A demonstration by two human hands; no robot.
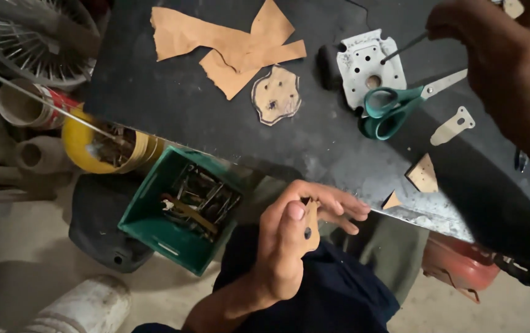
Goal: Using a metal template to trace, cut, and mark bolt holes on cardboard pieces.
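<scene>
My left hand (pixel 296 231) is below the edge of the dark table (pixel 172 98), above my lap, gripping a small flat cardboard piece (pixel 311 225) with a dark hole in it. At the upper right, my right hand (pixel 512 68) pinches a thin metal rod (pixel 404 48) whose tip touches a white perforated metal plate (pixel 367 65). Green-handled scissors (pixel 394 108) lie just below that plate. A cut cardboard gasket shape (pixel 276 94) with holes lies left of the plate.
Torn brown cardboard sheets (pixel 228 40) lie at the table's far side. Small cardboard offcuts (pixel 422 174) and a metal bracket (pixel 453 126) sit near the table edge. On the floor are a green crate of tools (pixel 178 209), a yellow tin (pixel 101 148) and a fan guard (pixel 30 37).
</scene>
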